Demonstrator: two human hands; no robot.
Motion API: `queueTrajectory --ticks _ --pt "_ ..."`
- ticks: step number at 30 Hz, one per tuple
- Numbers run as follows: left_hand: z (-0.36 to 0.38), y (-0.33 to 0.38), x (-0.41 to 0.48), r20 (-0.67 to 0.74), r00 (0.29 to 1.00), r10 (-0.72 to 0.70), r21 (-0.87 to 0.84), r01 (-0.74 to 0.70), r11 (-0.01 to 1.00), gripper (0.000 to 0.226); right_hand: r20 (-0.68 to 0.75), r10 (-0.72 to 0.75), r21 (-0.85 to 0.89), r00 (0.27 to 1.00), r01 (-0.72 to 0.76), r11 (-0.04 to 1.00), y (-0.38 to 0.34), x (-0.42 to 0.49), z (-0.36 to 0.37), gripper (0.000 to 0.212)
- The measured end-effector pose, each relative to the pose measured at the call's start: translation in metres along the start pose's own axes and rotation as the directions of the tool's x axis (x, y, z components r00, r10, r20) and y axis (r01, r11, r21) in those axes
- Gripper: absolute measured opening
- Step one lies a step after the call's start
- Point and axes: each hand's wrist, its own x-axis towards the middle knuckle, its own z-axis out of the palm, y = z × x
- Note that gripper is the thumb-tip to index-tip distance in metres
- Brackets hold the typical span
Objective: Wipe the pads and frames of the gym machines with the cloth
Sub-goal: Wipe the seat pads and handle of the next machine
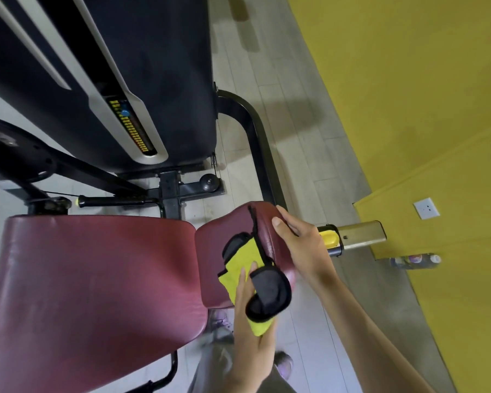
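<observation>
Pale tile floor [295, 143], gym: right hand [298, 245] grip clamps small maroon vinyl pad [210, 251] at 3 o'clock, steadying it; left hand [245, 310], fingers straight, presses yellow microfibre cloth [238, 265] flat, apparently to wipe.

A bottle [415, 261] sits by the yellow wall [408, 80], near a white socket [426, 208].
</observation>
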Motion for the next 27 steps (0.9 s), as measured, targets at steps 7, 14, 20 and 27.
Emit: queueTrajectory --ticks 7,14,20,27 --pt "0.001 0.083 0.137 -0.021 0.992 0.127 -0.01 -0.127 0.992 0.04 -0.021 -0.016 0.034 1.0 0.017 0.999 0.002 0.002 0.002 0.049" --pt "0.004 0.046 0.116 -0.048 0.991 0.127 -0.038 -0.129 0.991 0.064 -0.024 -0.029 0.06 0.999 0.03 0.998 0.002 -0.001 0.004 0.041" --pt "-0.014 -0.031 -0.001 -0.053 0.996 -0.066 0.067 0.07 0.995 0.088 -0.013 -0.088 0.019 0.996 0.089 0.996 0.002 -0.001 0.003 0.046" --pt "-0.011 0.01 0.095 -0.081 0.997 -0.013 -0.104 0.005 0.995 0.073 -0.027 -0.135 -0.049 0.99 0.134 0.99 0.005 0.002 0.007 0.034"
